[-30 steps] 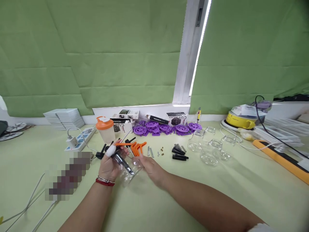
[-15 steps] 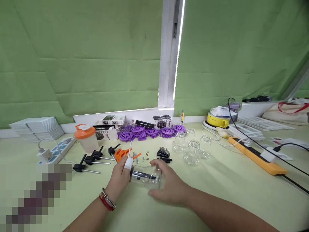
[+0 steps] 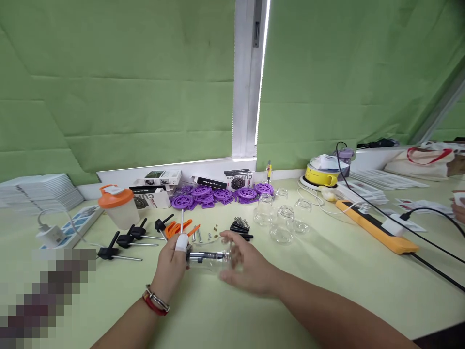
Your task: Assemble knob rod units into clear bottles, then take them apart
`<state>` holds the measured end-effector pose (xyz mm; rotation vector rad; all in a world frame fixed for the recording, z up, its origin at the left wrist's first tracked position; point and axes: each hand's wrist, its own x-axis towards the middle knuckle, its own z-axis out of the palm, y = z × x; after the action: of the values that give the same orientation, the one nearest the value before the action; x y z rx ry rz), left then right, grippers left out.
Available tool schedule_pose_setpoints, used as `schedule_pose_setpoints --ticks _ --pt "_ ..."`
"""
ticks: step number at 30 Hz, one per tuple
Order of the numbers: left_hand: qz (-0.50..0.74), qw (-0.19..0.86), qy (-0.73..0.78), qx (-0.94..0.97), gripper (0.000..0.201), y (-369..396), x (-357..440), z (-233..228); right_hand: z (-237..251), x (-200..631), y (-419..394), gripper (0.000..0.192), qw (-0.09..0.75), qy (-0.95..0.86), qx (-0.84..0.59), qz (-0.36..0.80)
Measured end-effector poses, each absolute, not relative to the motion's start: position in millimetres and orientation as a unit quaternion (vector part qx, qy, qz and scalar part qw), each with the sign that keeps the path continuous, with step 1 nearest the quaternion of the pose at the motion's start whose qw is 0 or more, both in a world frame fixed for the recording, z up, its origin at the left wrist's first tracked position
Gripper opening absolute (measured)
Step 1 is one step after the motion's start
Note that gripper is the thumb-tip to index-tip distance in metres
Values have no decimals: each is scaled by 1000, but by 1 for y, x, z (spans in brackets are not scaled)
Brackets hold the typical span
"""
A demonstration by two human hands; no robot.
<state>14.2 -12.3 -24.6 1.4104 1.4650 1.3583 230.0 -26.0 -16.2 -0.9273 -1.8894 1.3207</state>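
Observation:
A clear glass jar [image 3: 209,265] lies on its side between my hands, just above the table. Inside it runs a dark shaft [image 3: 209,255] with a metallic sheen. My left hand [image 3: 172,257] closes round the jar's left end, where the shaft's head is mostly hidden. By my left thumb sits a white piece [image 3: 181,242], and a thin pale rod [image 3: 182,220] points away from it. My right hand [image 3: 250,266] curves round the jar's right end, thumb below and fingers above. Orange plastic parts [image 3: 178,229] and several screws [image 3: 197,235] lie beyond my left hand.
Black-knobbed metal rods [image 3: 119,256] lie left, near an orange-lidded shaker [image 3: 116,206] and a power strip [image 3: 82,225]. Purple wheel-shaped parts [image 3: 201,193] line the back. Springs and black rods [image 3: 240,227] lie mid-table; more glass jars [image 3: 282,225] and an orange power strip [image 3: 374,228] stand right.
The view has turned slightly right, so everything appears further left. The jar is now more level, and my right hand is still at its right end.

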Motion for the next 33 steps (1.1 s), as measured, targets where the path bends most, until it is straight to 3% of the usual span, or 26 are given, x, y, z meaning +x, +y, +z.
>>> schedule_pose_setpoints --ticks 2,4,6,8,10,13,16,19,21,23,25,28,30,33 --pt "522 368 570 516 38 -11 11 -26 -15 232 -25 63 344 -808 -306 367" --pt "528 376 569 506 38 -12 8 -25 -15 231 -24 70 362 -802 -312 359" --pt "529 366 569 513 37 -14 7 -23 -16 226 -22 76 368 -703 -367 485" --pt "531 352 563 526 34 -17 7 -21 -19 221 -21 71 316 -596 -386 629" --pt "534 344 555 536 31 -19 7 -21 -21 218 -22 67 280 -580 -375 667" --pt "528 361 563 524 33 -18 5 -20 -18 222 -26 62 340 -738 -343 472" --pt "521 378 569 511 36 -18 4 -19 -14 227 -30 62 347 -848 -277 290" --pt "522 343 557 547 32 -21 5 -18 -15 224 -29 73 356 -754 -337 438" --pt "522 326 546 568 27 -23 7 -18 -19 219 -27 70 313 -633 -376 599" --pt "522 327 539 574 24 -24 8 -19 -21 217 -27 67 264 -589 -384 661" --pt "517 339 543 569 25 -24 8 -20 -21 218 -28 69 281 -664 -390 573" --pt "512 366 563 536 31 -20 8 -21 -20 225 -29 68 343 -835 -339 265" --pt "514 393 577 499 35 -17 7 -22 -21 229 -27 50 338 -899 -266 85" --pt "519 430 602 428 38 -11 3 -23 -22 232 -22 33 321 -925 -197 -47"
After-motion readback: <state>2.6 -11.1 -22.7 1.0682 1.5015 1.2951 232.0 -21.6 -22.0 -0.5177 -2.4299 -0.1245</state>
